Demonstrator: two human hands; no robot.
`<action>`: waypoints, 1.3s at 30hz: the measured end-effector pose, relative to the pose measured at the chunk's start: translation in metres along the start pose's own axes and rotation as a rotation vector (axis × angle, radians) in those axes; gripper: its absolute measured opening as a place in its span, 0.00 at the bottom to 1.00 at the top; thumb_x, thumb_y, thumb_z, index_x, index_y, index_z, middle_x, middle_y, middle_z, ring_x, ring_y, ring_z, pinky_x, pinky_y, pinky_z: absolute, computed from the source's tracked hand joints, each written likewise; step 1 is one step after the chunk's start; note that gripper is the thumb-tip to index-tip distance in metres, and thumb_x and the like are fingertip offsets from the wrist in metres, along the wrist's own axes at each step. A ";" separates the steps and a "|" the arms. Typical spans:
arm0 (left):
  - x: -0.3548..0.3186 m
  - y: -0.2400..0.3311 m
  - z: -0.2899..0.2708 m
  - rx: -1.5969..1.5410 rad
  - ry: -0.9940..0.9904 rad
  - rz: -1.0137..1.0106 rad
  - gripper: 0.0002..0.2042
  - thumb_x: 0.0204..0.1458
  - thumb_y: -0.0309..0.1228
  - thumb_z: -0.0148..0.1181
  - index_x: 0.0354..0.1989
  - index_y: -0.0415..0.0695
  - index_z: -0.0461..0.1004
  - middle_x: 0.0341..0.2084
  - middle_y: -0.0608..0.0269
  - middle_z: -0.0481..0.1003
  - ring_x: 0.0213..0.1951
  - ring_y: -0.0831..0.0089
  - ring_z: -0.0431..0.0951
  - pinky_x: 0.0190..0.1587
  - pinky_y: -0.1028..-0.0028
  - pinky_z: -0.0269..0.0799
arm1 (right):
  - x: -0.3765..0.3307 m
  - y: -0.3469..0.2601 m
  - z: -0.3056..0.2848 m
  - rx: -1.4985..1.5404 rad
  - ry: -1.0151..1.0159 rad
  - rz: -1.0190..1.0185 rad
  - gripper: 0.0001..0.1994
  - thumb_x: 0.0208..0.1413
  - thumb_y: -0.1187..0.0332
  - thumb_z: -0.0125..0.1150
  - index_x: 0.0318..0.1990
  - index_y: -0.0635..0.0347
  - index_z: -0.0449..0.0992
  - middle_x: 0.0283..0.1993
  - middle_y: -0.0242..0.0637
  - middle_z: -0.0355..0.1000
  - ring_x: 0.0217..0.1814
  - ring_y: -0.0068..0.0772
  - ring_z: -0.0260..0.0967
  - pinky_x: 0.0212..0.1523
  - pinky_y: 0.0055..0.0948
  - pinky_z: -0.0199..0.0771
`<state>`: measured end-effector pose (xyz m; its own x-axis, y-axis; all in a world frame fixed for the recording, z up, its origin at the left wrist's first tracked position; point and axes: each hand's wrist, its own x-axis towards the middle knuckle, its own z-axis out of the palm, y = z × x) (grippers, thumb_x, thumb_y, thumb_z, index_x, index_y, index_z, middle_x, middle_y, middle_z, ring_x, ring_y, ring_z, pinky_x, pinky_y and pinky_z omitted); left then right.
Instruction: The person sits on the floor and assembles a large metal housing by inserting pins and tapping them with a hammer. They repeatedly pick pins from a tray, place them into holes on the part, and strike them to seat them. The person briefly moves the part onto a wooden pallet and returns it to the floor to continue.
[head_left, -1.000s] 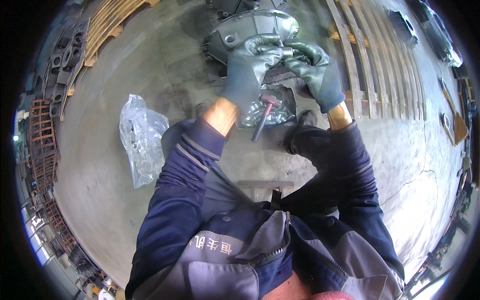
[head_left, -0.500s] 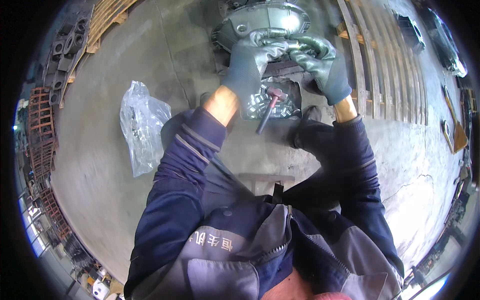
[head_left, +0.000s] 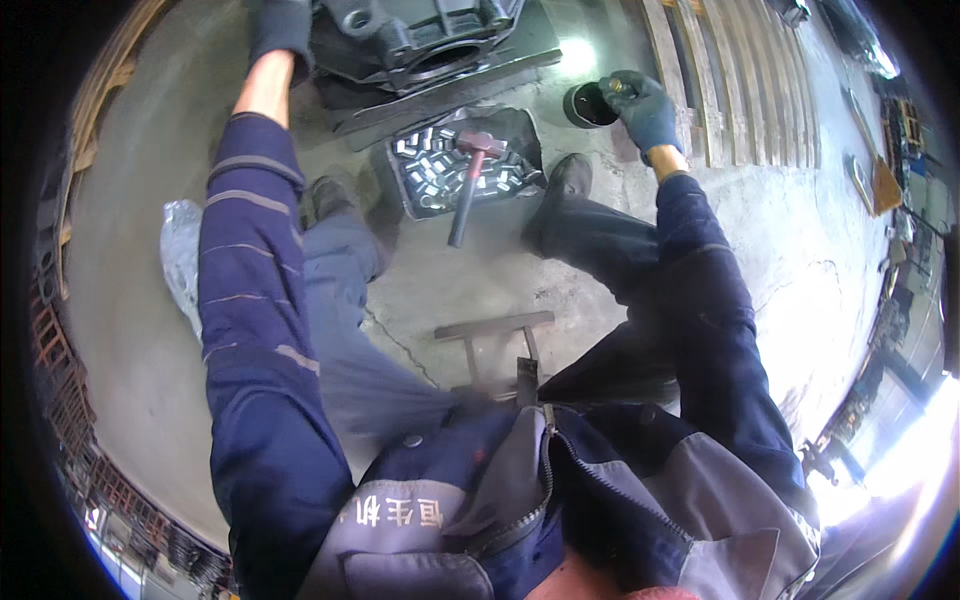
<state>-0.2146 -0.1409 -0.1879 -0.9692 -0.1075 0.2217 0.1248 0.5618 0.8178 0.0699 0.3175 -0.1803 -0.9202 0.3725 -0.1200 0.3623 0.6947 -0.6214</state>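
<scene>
My left hand (head_left: 281,28), in a dark glove, reaches to the upper edge beside the left side of a large dark metal casting (head_left: 410,50); its fingers are out of sight. Over on the right, my gloved right hand (head_left: 645,110) is at the rim of a small black pot (head_left: 588,106). Its fingers are pinched together around something small and yellowish that I cannot make out. Between my feet and the casting, a dark tray (head_left: 402,188) holds several short shiny metal sleeves (head_left: 430,170). A hammer (head_left: 468,185) with a reddish head lies across them, handle toward me.
The casting rests on a dark flat slab (head_left: 500,75). Wooden pallets stand at the right (head_left: 740,90) and far left. Clear plastic wrapping (head_left: 182,255) lies left of my left arm. A small metal stand (head_left: 495,325) is between my legs.
My hands were together in front of the casting, with a small metal piece between them. Now they are apart: the left at the casting's left side, the right at the black pot.
</scene>
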 end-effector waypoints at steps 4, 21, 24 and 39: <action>0.021 -0.071 0.022 0.100 0.024 0.059 0.25 0.67 0.52 0.47 0.57 0.43 0.77 0.46 0.44 0.82 0.51 0.50 0.80 0.56 0.55 0.72 | 0.014 0.063 0.037 -0.188 -0.001 0.112 0.20 0.56 0.50 0.70 0.51 0.51 0.84 0.50 0.48 0.81 0.52 0.48 0.80 0.54 0.41 0.78; 0.038 -0.103 -0.016 0.287 -0.147 0.143 0.21 0.72 0.40 0.43 0.65 0.42 0.71 0.51 0.55 0.80 0.51 0.64 0.78 0.58 0.65 0.71 | 0.067 0.150 0.123 -0.545 -0.183 0.228 0.23 0.60 0.51 0.60 0.53 0.60 0.82 0.55 0.52 0.78 0.59 0.53 0.77 0.59 0.45 0.76; 0.040 -0.104 -0.020 0.298 -0.150 0.153 0.21 0.72 0.39 0.43 0.65 0.41 0.71 0.52 0.57 0.80 0.51 0.66 0.78 0.59 0.66 0.71 | 0.070 0.153 0.126 -0.527 -0.181 0.213 0.23 0.61 0.51 0.60 0.53 0.60 0.82 0.56 0.51 0.78 0.59 0.53 0.76 0.59 0.45 0.76; 0.035 -0.099 -0.017 0.315 -0.023 0.145 0.21 0.70 0.43 0.44 0.58 0.43 0.76 0.50 0.44 0.80 0.48 0.51 0.81 0.52 0.59 0.75 | 0.067 0.138 0.125 -0.562 -0.159 0.257 0.22 0.62 0.52 0.55 0.52 0.58 0.83 0.54 0.50 0.79 0.57 0.53 0.78 0.58 0.45 0.76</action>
<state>-0.2568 -0.2147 -0.2522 -0.9512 0.0084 0.3084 0.1930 0.7960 0.5737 0.0400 0.3619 -0.3708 -0.7889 0.5045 -0.3509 0.5569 0.8283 -0.0613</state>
